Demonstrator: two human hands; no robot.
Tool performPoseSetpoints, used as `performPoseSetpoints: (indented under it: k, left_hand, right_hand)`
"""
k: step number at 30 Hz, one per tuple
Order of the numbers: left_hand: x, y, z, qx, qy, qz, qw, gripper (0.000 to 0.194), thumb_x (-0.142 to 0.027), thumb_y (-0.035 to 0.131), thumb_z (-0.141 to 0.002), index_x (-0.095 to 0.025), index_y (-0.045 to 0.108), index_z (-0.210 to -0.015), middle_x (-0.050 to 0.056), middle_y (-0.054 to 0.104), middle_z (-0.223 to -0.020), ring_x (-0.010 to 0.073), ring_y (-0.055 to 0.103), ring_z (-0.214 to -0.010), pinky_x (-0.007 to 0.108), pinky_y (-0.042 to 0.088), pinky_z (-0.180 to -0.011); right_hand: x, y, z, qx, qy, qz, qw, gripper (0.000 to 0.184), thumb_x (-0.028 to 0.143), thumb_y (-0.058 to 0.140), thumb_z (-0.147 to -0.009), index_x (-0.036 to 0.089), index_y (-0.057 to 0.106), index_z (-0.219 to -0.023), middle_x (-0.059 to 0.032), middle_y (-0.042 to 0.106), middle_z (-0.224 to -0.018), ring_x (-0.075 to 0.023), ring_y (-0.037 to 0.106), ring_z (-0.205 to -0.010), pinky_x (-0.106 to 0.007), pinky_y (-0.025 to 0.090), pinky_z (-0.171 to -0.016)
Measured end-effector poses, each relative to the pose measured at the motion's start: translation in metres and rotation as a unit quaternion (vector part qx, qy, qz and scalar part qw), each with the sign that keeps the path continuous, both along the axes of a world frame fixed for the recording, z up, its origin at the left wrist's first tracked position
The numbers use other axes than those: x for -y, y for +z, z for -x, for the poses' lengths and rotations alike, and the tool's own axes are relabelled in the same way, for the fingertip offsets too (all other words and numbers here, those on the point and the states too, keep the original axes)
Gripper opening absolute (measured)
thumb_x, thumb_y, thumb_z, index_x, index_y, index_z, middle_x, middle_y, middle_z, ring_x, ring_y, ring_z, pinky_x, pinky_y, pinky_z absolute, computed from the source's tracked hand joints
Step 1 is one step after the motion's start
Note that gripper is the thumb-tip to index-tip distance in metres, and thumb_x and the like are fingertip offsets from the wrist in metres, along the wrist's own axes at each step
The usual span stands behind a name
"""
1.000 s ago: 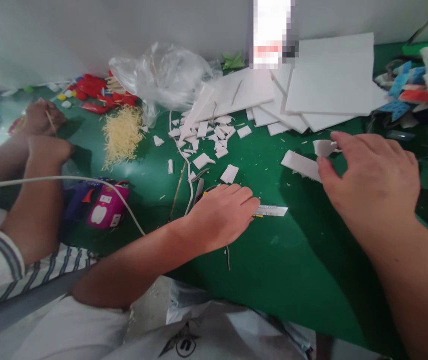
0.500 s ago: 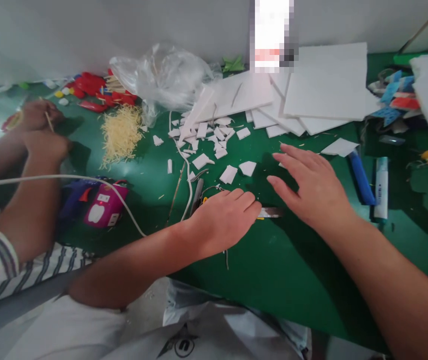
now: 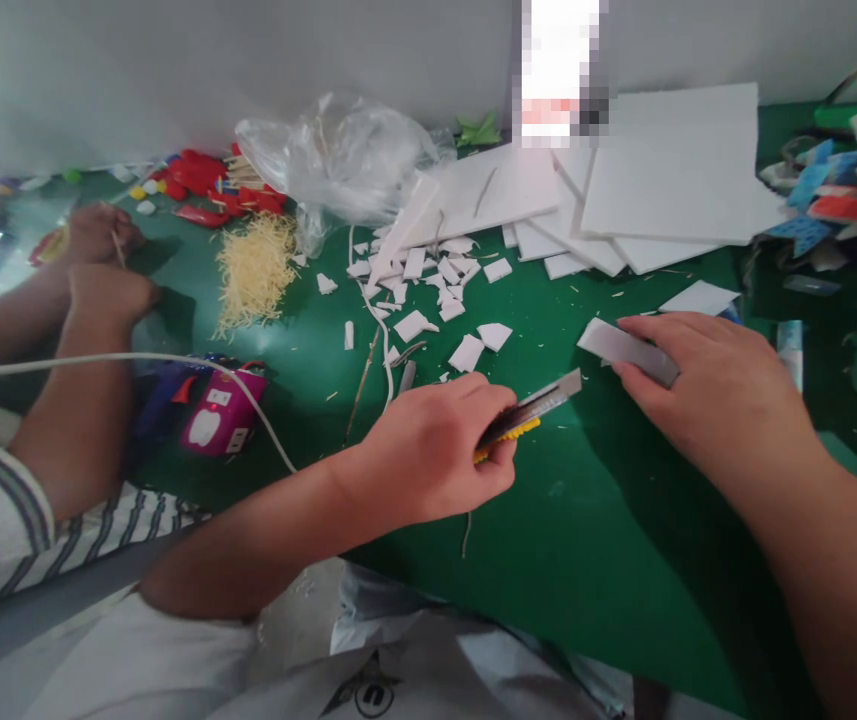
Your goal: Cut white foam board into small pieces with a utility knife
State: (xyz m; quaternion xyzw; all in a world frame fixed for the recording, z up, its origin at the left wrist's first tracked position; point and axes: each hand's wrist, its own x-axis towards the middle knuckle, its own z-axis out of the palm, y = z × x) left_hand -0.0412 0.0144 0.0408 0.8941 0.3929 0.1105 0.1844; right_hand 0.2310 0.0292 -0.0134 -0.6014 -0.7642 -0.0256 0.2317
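Observation:
My left hand (image 3: 432, 445) is closed round a utility knife (image 3: 544, 398), its metal blade pointing right and a ridged yellow edge showing beneath. Between the thumb and fingers of my right hand (image 3: 724, 390) is a small white foam strip (image 3: 627, 350), held low over the table. The knife's tip is apart from the strip. Just beyond my left hand lie cut white foam pieces (image 3: 466, 353), with a larger heap of scraps (image 3: 449, 272) behind them.
White foam sheets (image 3: 668, 165) are stacked at the back beside a clear plastic bag (image 3: 360, 160). Yellow shreds (image 3: 255, 268) and a purple box (image 3: 224, 408) lie left. A white cable (image 3: 98, 357) crosses near another person's hands (image 3: 109, 275). A glue stick (image 3: 790, 350) is at right.
My left hand has raised the knife off the table, its blade tilting up. My right hand, empty before, has moved right and now holds a foam strip.

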Motion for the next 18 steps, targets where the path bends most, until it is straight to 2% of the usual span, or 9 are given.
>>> performPoseSetpoints:
  k: [1,3,5,8,13,18]
  left_hand:
    - [-0.002,0.005,0.003,0.039,0.015,0.013,0.999,0.02,-0.018,0.055,-0.087,-0.014,0.067,-0.102,0.002,0.068,-0.086,0.0141,0.063,-0.071,0.025,0.05,-0.065]
    - [-0.006,0.014,0.009,0.092,0.038,-0.006,0.995,0.023,-0.015,0.048,-0.089,-0.012,0.065,-0.104,0.004,0.067,-0.088,0.0132,0.062,-0.074,0.024,0.05,-0.068]
    - [-0.011,0.02,0.014,0.084,0.06,-0.019,0.994,0.021,-0.014,0.046,-0.092,-0.011,0.065,-0.102,0.005,0.067,-0.088,0.0142,0.062,-0.078,0.025,0.05,-0.072]
    - [-0.016,0.019,0.016,0.052,0.07,-0.013,0.996,0.022,-0.019,0.045,-0.098,-0.011,0.066,-0.102,0.006,0.069,-0.09,0.0155,0.063,-0.08,0.026,0.051,-0.074]
    - [-0.015,0.009,0.013,0.013,0.071,0.009,0.997,0.029,-0.024,0.042,-0.102,-0.013,0.067,-0.112,0.008,0.075,-0.102,0.0189,0.069,-0.089,0.029,0.054,-0.079]
    - [-0.002,0.003,0.009,-0.036,0.065,0.033,0.997,0.042,-0.02,0.038,-0.098,-0.01,0.058,-0.133,0.013,0.074,-0.114,0.0233,0.073,-0.096,0.034,0.059,-0.078]
  right_hand:
    - [0.0,0.002,-0.002,0.005,0.021,0.027,0.999,0.028,0.034,0.06,-0.091,0.022,0.075,-0.111,-0.0119,0.078,-0.104,-0.0331,0.073,-0.096,-0.05,0.058,-0.083]
    - [0.001,0.005,-0.001,0.001,0.048,0.037,0.998,0.03,0.034,0.059,-0.092,0.02,0.075,-0.114,-0.0127,0.077,-0.106,-0.0318,0.073,-0.097,-0.046,0.058,-0.082]
    - [0.003,0.008,0.005,0.001,0.106,0.043,0.993,0.032,0.031,0.058,-0.093,0.02,0.074,-0.118,-0.0115,0.078,-0.107,-0.0292,0.073,-0.098,-0.043,0.058,-0.083]
    - [0.009,0.01,0.017,0.0,0.195,0.036,0.98,0.031,0.028,0.056,-0.095,0.02,0.073,-0.119,-0.0102,0.077,-0.111,-0.0257,0.072,-0.101,-0.041,0.058,-0.087]
    - [0.014,0.014,0.023,0.039,0.18,0.007,0.983,0.03,0.032,0.062,-0.092,0.013,0.075,-0.11,-0.0146,0.074,-0.107,-0.028,0.069,-0.097,-0.043,0.056,-0.083]
    - [0.011,0.015,0.019,0.068,0.187,0.006,0.98,0.021,0.028,0.061,-0.091,0.015,0.076,-0.098,-0.0104,0.073,-0.093,-0.0246,0.066,-0.085,-0.038,0.052,-0.071]
